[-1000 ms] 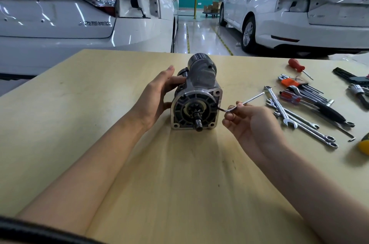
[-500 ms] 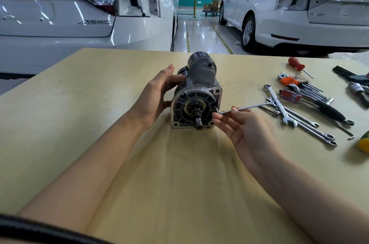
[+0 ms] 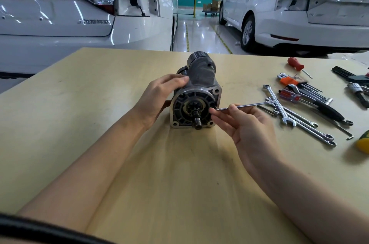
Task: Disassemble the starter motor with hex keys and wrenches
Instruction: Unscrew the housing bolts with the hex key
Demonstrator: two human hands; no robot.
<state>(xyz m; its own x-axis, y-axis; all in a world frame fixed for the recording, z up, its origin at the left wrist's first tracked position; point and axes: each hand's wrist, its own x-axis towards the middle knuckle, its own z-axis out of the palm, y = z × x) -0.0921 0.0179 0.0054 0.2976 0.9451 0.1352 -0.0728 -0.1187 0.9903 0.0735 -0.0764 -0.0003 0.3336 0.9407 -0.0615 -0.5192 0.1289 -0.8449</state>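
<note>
The motor lies mid-worktop, pinion end toward the person. The left hand grips its left side. The right hand pinches a hex key, short end at the motor's front face. Wrenches lie right of the motor.

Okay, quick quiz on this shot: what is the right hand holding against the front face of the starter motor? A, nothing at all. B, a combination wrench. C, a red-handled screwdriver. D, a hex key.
D: the right hand pinches a thin L-shaped hex key whose short end meets the right side of the starter motor face, while the left hand steadies the housing.
</note>
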